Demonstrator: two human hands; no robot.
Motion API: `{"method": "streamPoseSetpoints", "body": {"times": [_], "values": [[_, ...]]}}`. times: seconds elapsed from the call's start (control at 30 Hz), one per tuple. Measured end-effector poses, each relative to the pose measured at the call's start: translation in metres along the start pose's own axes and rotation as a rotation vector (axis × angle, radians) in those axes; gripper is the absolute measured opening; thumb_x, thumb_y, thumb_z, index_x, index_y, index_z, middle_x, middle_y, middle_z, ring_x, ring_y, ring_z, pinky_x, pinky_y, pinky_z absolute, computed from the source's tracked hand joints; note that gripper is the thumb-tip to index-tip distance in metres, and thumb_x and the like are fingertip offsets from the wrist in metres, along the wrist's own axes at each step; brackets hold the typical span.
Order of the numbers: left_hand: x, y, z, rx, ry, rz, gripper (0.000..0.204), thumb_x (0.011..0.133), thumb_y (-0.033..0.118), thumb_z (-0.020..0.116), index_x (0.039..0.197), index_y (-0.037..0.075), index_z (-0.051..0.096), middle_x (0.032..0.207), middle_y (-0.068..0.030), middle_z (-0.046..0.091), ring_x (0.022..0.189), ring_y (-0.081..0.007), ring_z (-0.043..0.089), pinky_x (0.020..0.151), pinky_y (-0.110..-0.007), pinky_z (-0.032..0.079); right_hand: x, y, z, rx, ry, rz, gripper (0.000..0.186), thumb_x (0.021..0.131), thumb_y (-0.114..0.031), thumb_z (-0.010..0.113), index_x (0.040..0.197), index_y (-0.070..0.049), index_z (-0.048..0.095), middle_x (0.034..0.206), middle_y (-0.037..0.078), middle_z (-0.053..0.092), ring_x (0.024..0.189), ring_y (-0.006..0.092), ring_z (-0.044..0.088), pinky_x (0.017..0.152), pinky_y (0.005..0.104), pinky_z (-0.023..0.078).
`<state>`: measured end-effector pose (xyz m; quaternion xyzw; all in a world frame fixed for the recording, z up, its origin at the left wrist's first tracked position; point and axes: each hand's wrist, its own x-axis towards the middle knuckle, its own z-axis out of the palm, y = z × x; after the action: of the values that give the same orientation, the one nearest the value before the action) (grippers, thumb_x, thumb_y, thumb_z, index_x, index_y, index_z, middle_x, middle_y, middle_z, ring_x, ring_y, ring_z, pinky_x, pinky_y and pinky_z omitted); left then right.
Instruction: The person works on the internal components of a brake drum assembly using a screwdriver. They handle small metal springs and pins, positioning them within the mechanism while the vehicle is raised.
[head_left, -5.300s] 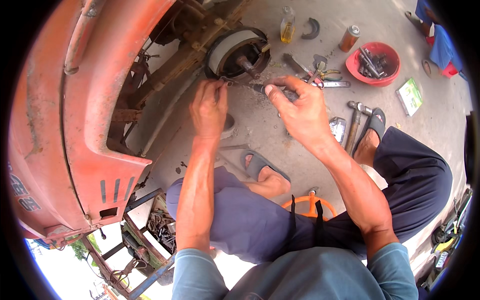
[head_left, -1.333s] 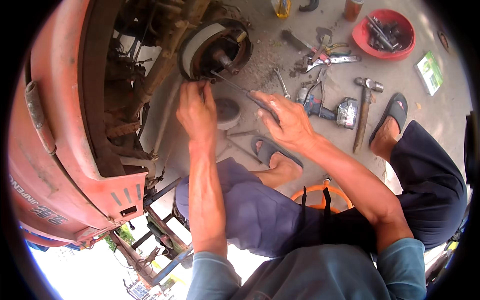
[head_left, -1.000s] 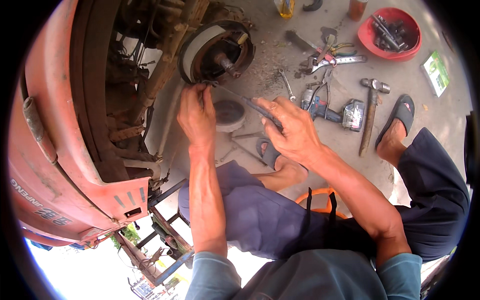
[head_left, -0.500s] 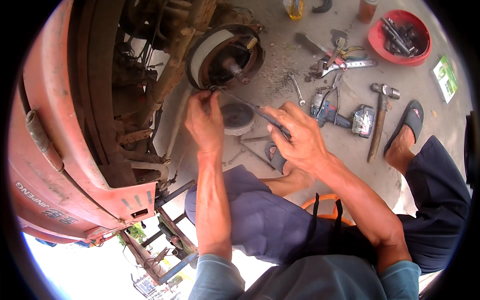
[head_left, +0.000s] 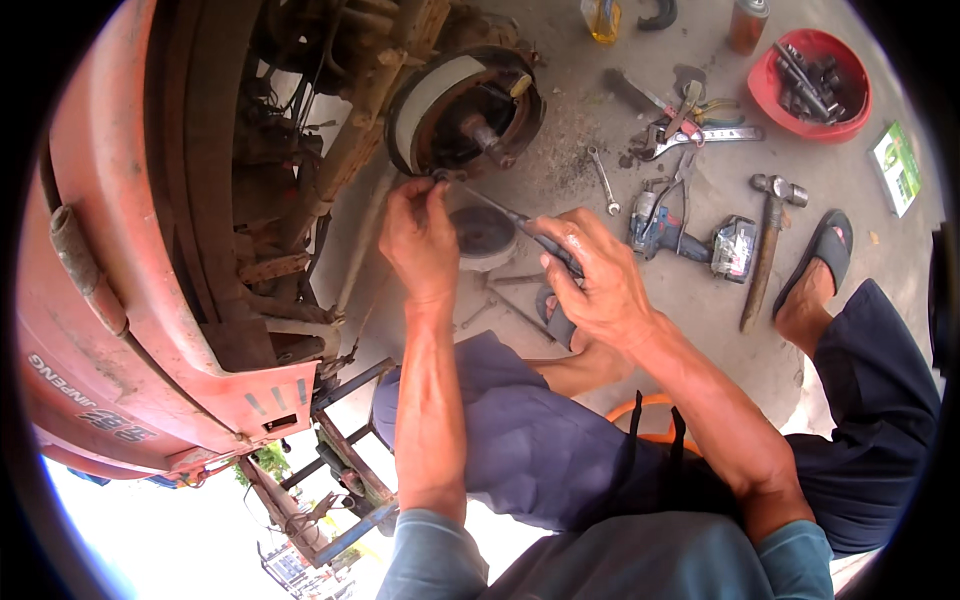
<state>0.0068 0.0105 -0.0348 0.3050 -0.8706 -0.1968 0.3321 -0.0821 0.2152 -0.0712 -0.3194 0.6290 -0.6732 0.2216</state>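
My right hand (head_left: 605,270) is wrapped round the dark handle of a screwdriver (head_left: 510,214), its thin shaft pointing up and left. Thumb and fingers of my left hand (head_left: 420,240) pinch a small dark part (head_left: 440,175), seemingly ring-shaped, where the screwdriver's tip meets it; the exact contact is too small to tell. Just beyond my fingertips is a rusty wheel hub with brake shoes (head_left: 405,125) and a central axle stub (head_left: 485,140). Below it, a round grey drum-like piece (head_left: 485,255) lies on the ground, partly behind my right hand.
A red vehicle body (head_left: 190,330) with a rusty frame stands at left. On the ground to the right lie a cordless power tool (head_left: 655,232), a hammer (head_left: 765,245), a combination wrench (head_left: 604,182), an adjustable wrench (head_left: 720,134) and pliers. A red bowl (head_left: 845,125) holds sockets.
The whole view has shifted slightly, so things sit a little further right. Both hands keep their grips, with the screwdriver tip still at the small part.
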Motion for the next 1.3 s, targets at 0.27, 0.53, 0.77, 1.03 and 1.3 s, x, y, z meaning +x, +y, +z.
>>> {"method": "streamPoseSetpoints", "body": {"times": [0.27,0.53,0.77,1.03,1.3], "values": [[-0.005,-0.004,-0.001,-0.111,-0.004,-0.124,0.014,0.098,0.0,0.071,0.109,-0.006,0.066,0.098,-0.0116,0.076,0.089,-0.0139,0.073,0.083,-0.026,0.058,0.002,0.009,-0.002,0.019,-0.012,0.013,0.033,0.089,-0.002,0.07,0.121,-0.008,0.065,0.099,0.013,0.06,0.081,0.0362,0.065,0.069,0.0447,0.053],[-0.006,-0.002,0.0,-0.08,0.01,-0.112,0.013,0.097,0.0,0.073,0.106,-0.006,0.068,0.095,-0.0098,0.076,0.085,-0.0125,0.072,0.08,-0.025,0.058,0.003,0.012,0.001,0.071,-0.023,0.065,0.031,0.09,-0.003,0.07,0.12,-0.009,0.065,0.096,0.013,0.059,0.078,0.0355,0.064,0.067,0.045,0.052],[-0.008,0.001,-0.002,-0.102,0.006,-0.141,0.013,0.097,0.0,0.072,0.107,-0.006,0.067,0.096,-0.0094,0.076,0.088,-0.0127,0.073,0.082,-0.025,0.057,0.01,0.004,0.001,0.201,-0.028,0.106,0.029,0.09,-0.002,0.069,0.119,-0.004,0.066,0.105,0.015,0.066,0.091,0.0343,0.07,0.077,0.0398,0.055],[-0.006,0.013,0.001,-0.141,-0.009,-0.272,0.013,0.099,0.0,0.07,0.109,-0.004,0.064,0.097,-0.0092,0.075,0.088,-0.0117,0.07,0.083,-0.024,0.054,0.01,0.011,0.001,0.276,-0.009,0.169,0.028,0.092,-0.006,0.069,0.119,-0.001,0.066,0.111,0.016,0.072,0.1,0.0321,0.072,0.086,0.0389,0.056],[-0.001,0.027,-0.004,-0.168,-0.006,-0.284,0.014,0.097,0.005,0.074,0.105,-0.002,0.064,0.092,-0.0045,0.072,0.082,-0.0101,0.065,0.079,-0.025,0.052,0.008,0.019,-0.006,0.106,0.027,0.11,0.035,0.098,-0.013,0.064,0.13,0.001,0.063,0.118,0.021,0.071,0.107,0.0388,0.07,0.092,0.0426,0.055]]}}
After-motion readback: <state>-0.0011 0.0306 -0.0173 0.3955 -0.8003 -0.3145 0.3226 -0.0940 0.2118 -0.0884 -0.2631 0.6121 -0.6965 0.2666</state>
